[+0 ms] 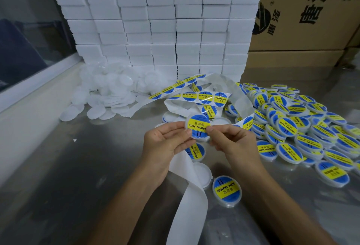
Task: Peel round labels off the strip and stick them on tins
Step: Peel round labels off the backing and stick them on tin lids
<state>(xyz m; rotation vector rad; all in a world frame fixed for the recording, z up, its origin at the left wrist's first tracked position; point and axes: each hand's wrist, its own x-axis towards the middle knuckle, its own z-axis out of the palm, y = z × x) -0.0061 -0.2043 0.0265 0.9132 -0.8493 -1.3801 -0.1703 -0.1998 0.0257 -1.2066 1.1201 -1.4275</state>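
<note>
Blue-and-yellow, a round label [198, 126] is pressed onto a white tin [200, 137] held above the steel table [68, 167]. The tin is pinched by the left hand [165, 143] at its left edge and by the right hand [233, 143] at its right. The label strip [206, 96] lies behind, labelled tins [303, 128] heaped to the right.

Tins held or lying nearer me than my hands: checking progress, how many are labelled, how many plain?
Labelled tins: 3 (held tin, middle tin, nearest tin)
Plain tins: 1
Total: 4
</note>
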